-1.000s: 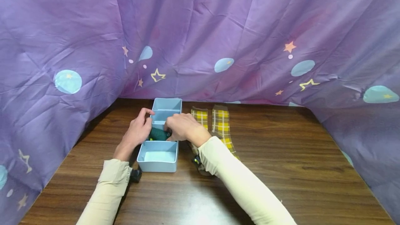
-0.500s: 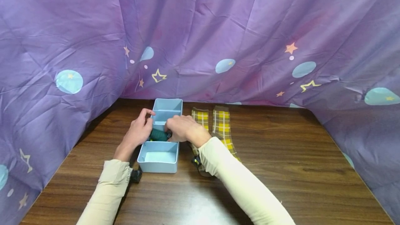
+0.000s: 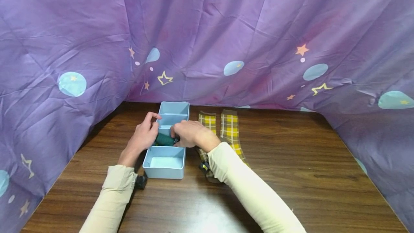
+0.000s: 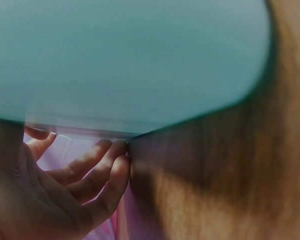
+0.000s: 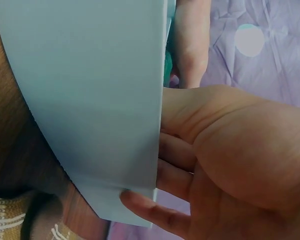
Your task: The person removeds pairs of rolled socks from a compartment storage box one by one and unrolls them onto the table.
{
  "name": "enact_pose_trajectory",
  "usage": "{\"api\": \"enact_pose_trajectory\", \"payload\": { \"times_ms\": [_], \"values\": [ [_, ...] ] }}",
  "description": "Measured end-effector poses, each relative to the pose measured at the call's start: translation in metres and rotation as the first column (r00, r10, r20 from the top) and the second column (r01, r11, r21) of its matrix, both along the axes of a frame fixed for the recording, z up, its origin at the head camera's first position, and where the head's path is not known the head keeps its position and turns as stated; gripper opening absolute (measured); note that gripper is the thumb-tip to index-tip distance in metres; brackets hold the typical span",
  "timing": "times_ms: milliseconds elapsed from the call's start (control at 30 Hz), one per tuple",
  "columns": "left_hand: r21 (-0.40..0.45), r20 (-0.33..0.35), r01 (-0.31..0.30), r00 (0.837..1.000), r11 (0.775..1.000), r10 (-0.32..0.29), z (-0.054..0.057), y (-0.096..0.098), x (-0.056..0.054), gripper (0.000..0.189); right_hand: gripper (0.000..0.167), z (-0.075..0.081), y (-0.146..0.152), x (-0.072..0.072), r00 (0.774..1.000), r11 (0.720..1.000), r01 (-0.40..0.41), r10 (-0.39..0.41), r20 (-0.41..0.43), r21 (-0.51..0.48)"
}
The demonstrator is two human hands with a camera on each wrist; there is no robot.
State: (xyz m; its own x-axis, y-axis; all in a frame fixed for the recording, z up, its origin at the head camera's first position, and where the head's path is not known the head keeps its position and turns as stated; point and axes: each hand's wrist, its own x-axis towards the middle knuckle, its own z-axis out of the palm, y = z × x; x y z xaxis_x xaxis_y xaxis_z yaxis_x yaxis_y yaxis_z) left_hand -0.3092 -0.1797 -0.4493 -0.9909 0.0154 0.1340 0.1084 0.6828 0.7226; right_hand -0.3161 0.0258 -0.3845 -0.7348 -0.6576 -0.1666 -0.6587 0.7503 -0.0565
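Note:
A pale blue divided storage box [image 3: 163, 173] stands left of the middle on the table. In one of its middle compartments lies a dark green cloth bundle [image 3: 164, 139], partly covered by both hands. My left hand [image 3: 141, 134] rests along the box's left side; in the left wrist view its loosely bent fingers [image 4: 92, 177] reach the outer wall, and the thumb passes over the rim. My right hand [image 3: 189, 133] reaches in from the right, fingers curled down at the bundle's right end. In the right wrist view one finger [image 5: 155, 210] lies against the outer wall.
Two yellow and brown plaid socks [image 3: 229, 127] lie flat just right of the box, partly under the right forearm. The wooden table [image 3: 291, 154] ends at a purple star-print curtain [image 3: 207, 46] behind and at both sides.
My right hand has shifted very slightly to the right over the compartment. The left hand keeps its place at the box, and the socks have not moved.

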Motion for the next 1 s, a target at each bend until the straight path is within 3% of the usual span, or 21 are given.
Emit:
{"api": "enact_pose_trajectory", "payload": {
  "times_ms": [367, 800, 1000],
  "values": [
    [-0.004, 0.025, -0.003, 1.0, 1.0, 0.003, 0.002, 0.001, 0.002, 0.036, 0.018, -0.001, 0.004, 0.005, 0.998, 0.998, -0.067, 0.067, -0.017, -0.012],
    [-0.013, 0.031, 0.0, 1.0, 1.0, 0.0, 0.004, 0.002, 0.002, 0.037, 0.03, 0.001, 0.002, -0.001, 1.0, 1.0, -0.017, 0.017, -0.009, 0.016],
    [-0.01, 0.043, 0.001, 0.999, 1.0, 0.0, 0.003, 0.002, 0.003, 0.037, 0.024, -0.006, 0.005, -0.005, 0.998, 0.996, -0.063, 0.064, 0.021, -0.056]
  ]
}}
